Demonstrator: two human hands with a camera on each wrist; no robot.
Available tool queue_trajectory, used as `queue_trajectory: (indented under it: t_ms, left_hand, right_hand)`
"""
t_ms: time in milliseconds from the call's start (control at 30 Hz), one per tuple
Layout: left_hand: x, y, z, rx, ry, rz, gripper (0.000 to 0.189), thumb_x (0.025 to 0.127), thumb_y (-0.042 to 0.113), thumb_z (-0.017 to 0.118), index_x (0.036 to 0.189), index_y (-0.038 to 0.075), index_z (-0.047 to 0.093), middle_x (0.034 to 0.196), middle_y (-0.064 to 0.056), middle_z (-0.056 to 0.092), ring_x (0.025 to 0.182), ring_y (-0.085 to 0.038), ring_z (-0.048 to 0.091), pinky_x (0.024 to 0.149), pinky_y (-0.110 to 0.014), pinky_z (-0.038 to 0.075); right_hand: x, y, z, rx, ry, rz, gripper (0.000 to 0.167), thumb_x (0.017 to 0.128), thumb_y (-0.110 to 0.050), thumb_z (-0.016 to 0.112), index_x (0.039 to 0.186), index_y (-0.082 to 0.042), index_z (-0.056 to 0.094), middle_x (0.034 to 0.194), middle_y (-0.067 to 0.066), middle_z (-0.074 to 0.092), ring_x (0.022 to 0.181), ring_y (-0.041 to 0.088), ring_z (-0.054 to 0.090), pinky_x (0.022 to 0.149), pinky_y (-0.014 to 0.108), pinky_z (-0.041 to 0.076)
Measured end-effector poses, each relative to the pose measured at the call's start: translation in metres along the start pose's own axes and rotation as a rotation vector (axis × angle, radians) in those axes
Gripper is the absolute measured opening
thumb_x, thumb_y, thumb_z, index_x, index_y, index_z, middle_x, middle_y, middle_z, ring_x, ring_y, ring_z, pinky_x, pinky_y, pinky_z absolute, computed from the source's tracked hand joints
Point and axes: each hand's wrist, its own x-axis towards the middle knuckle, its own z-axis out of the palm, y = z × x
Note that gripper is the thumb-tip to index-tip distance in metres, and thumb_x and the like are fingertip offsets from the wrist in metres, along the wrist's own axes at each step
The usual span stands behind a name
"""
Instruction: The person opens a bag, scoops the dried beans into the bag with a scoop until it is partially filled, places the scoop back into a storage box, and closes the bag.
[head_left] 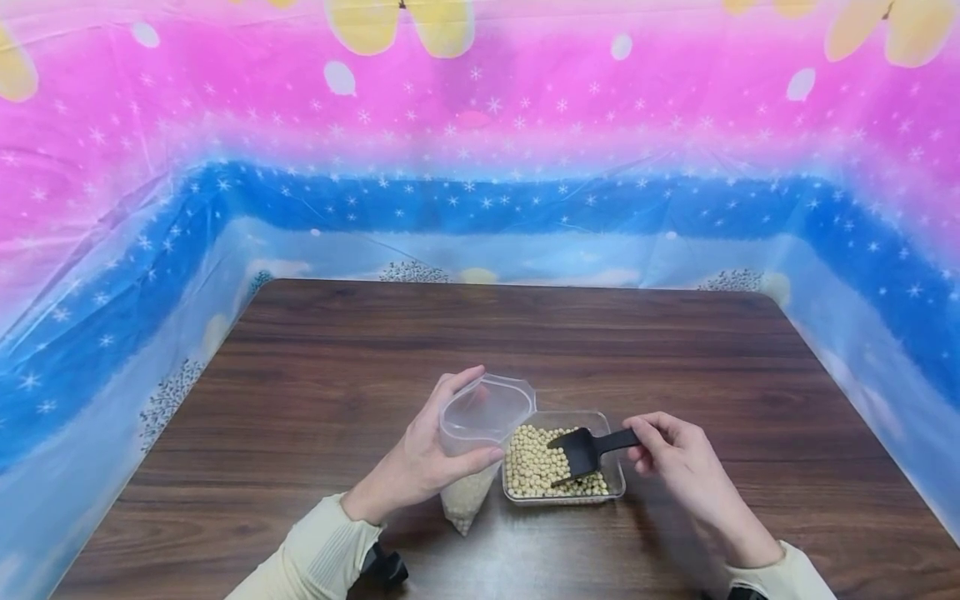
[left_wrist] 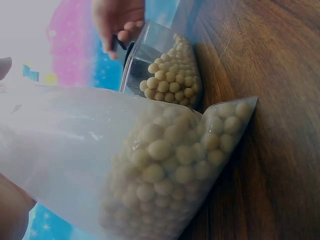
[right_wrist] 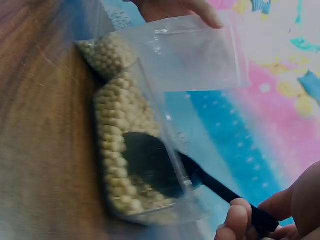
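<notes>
My left hand [head_left: 423,454] grips a clear plastic bag [head_left: 487,408] near its wide mouth, thumb on the near side and fingers on the far side. Round, pale yellow dried beans [left_wrist: 155,175] fill the bag's lower part, which hangs down to the tabletop. Right beside it stands a clear rectangular container [head_left: 564,502], also holding such beans [head_left: 528,462]. My right hand [head_left: 686,458] pinches the handle of a black scoop [head_left: 581,454] between thumb and fingers. The scoop's blade dips into the beans at the container's right side, its front edge among them.
A dark wood-grain table [head_left: 450,333] carries everything. Behind it and along both sides hangs a pink and blue patterned cloth [head_left: 480,200]. A black strap piece [head_left: 384,567] sits at my left cuff.
</notes>
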Motion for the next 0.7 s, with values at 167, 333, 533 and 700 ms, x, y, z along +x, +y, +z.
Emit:
queue_trajectory:
  t_ms: [167, 333, 533, 700]
  left_hand:
    - [0.000, 0.000, 0.000, -0.011, -0.002, 0.006, 0.082, 0.082, 0.013, 0.079, 0.147, 0.027, 0.033, 0.133, -0.005, 0.044, 0.115, -0.024, 0.054, 0.092, -0.038, 0.052]
    - [0.000, 0.000, 0.000, -0.003, 0.003, 0.011, 0.082, 0.081, 0.013, 0.080, 0.147, 0.026, 0.033, 0.133, -0.004, 0.044, 0.117, -0.024, 0.053, 0.092, -0.038, 0.052]
    - [0.001, 0.000, 0.000, 0.010, 0.009, 0.007, 0.082, 0.081, 0.014, 0.080, 0.147, 0.027, 0.033, 0.132, -0.004, 0.044, 0.116, -0.023, 0.054, 0.091, -0.037, 0.052]
    - [0.001, 0.000, 0.000, 0.010, 0.009, -0.006, 0.081, 0.081, 0.015, 0.080, 0.147, 0.028, 0.033, 0.132, -0.003, 0.045, 0.113, -0.023, 0.055, 0.091, -0.037, 0.052]
  right_hand:
    - [0.003, 0.018, 0.005, 0.068, -0.029, 0.047, 0.029, 0.103, -0.014, 0.047, 0.113, 0.011, 0.058, 0.075, 0.007, 0.057, 0.060, 0.010, 0.054, 0.055, 0.022, 0.050]
    - [0.004, 0.028, 0.008, 0.153, -0.040, 0.040, 0.033, 0.103, -0.018, 0.048, 0.115, 0.011, 0.057, 0.074, 0.005, 0.052, 0.061, 0.008, 0.049, 0.053, 0.021, 0.046]
    - [0.006, 0.031, 0.004, 0.241, -0.061, 0.067, 0.037, 0.105, -0.022, 0.043, 0.118, 0.012, 0.054, 0.073, 0.001, 0.050, 0.062, 0.007, 0.047, 0.055, 0.019, 0.044]
    - [0.009, 0.036, -0.004, 0.310, -0.073, 0.119, 0.038, 0.105, -0.025, 0.043, 0.118, 0.009, 0.053, 0.074, -0.001, 0.049, 0.063, 0.006, 0.046, 0.056, 0.019, 0.043]
